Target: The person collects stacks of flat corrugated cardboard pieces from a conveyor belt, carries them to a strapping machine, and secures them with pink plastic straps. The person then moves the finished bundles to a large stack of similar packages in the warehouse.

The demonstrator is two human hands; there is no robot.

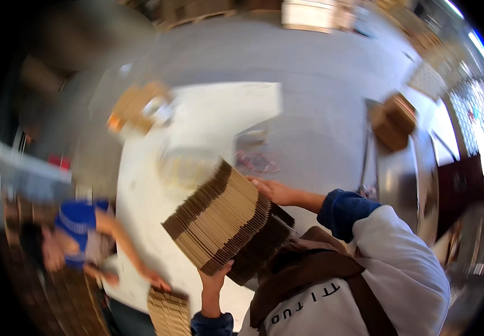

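The person's hands, left hand and right hand, grip a big stack of flat cardboard sheets from both sides, up above the white tabletop.

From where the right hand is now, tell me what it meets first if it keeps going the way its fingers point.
The right hand already touches the cardboard stack, so it meets that first.
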